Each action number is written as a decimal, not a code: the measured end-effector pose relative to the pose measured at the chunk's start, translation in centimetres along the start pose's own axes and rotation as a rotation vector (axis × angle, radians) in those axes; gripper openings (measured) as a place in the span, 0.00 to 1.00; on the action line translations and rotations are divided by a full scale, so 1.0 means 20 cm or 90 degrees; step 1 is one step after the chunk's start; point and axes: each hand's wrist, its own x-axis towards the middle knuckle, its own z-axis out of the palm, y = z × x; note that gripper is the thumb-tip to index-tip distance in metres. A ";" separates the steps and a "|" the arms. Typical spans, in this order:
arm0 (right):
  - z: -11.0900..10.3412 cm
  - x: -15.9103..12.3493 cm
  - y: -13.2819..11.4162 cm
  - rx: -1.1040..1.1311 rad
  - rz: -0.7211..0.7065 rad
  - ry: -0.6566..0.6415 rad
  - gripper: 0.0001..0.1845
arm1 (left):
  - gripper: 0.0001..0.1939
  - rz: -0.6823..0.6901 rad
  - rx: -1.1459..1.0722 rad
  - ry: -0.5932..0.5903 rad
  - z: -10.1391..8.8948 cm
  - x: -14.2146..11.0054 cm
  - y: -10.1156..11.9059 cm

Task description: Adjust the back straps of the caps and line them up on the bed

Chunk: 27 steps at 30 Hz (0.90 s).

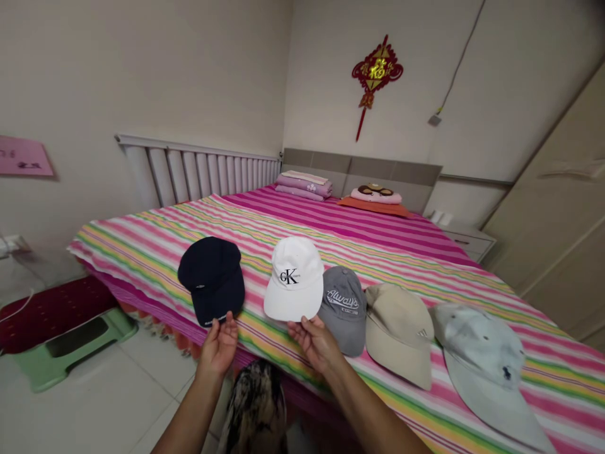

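My left hand (222, 343) is palm up at the front edge of a navy cap (210, 271), thumb and fingertips closed at its brim. A white cap (295, 277) with black "CK" lettering stands to its right, and my right hand (314, 340) pinches the front of its brim, thumb on top. Partly behind the white cap lies a grey cap (345, 309) with white script. Further right come a beige cap (399, 328) and a pale tie-dye cap (482, 347) with a small dark logo. All the caps rest on the bed, brims towards me.
A striped sheet covers the bed (155, 236). Folded purple bedding (305, 186) and a pink folded item (375, 194) lie near the headboard (373, 170). A white radiator (203, 169) lines the left wall. On the floor at left stands a green stool (78, 347).
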 end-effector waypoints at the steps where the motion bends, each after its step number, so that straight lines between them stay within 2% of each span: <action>1: 0.00 0.03 0.01 0.007 0.001 0.012 0.16 | 0.16 -0.008 -0.018 -0.004 -0.02 -0.02 0.00; 8: -0.03 0.20 0.10 0.044 0.021 0.080 0.13 | 0.20 -0.056 -0.023 -0.040 -0.07 -0.14 -0.03; 15: -0.06 0.22 0.15 0.048 0.066 0.116 0.10 | 0.20 -0.093 0.018 -0.059 -0.10 -0.24 -0.11; 19: -0.07 0.13 0.16 -0.005 0.146 0.115 0.08 | 0.18 -0.113 0.049 -0.077 -0.12 -0.29 -0.15; 23: -0.06 -0.05 0.11 -0.075 0.227 0.066 0.18 | 0.12 -0.161 0.092 -0.113 -0.18 -0.34 -0.19; 25: -0.05 -0.16 0.05 -0.099 0.210 0.023 0.24 | 0.08 -0.193 0.124 -0.146 -0.23 -0.37 -0.21; 27: -0.04 -0.26 -0.02 -0.125 0.121 -0.078 0.24 | 0.07 -0.247 0.163 -0.186 -0.29 -0.43 -0.25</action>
